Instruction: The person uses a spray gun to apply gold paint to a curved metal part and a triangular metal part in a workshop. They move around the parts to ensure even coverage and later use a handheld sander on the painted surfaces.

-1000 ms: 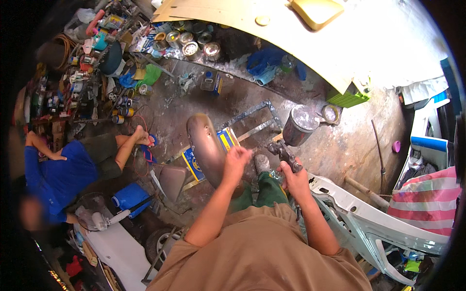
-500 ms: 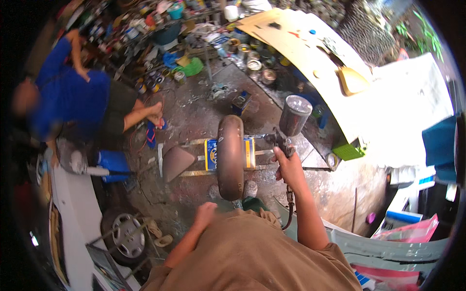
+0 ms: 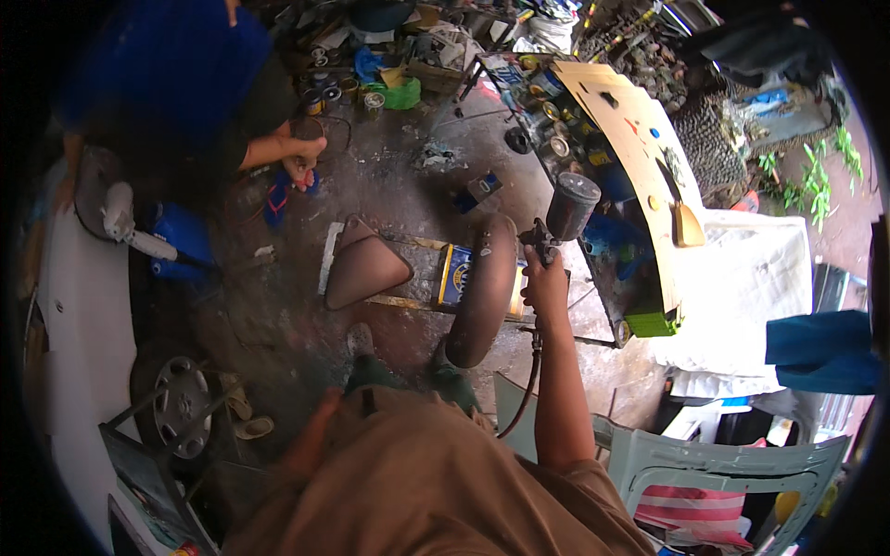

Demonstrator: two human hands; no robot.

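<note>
My right hand (image 3: 547, 283) is wrapped around the handle of a spray gun (image 3: 542, 243) with a grey paint cup on top. A hose hangs down from the gun along my forearm. Just left of the gun stands a curved brownish motorcycle fender (image 3: 484, 292), in front of a blue and yellow tin (image 3: 454, 275). Farther left, a rounded triangular panel (image 3: 369, 269) of the same dull brown lies on a low frame (image 3: 394, 301). My left hand (image 3: 320, 422) hangs low beside my shirt, smeared by motion, its fingers unreadable.
Another person in blue (image 3: 171, 74) sits at the upper left, bare feet near blue flip-flops (image 3: 276, 196). Paint cans (image 3: 559, 146) crowd beside a long pale board (image 3: 630, 139) at right. A wheel (image 3: 181, 408) stands lower left; a grey-green car panel (image 3: 742, 468) lies lower right.
My view has shifted, so the fender now appears farther right and tilted. My right hand still grips the spray gun beside it. My left hand has moved lower and left.
</note>
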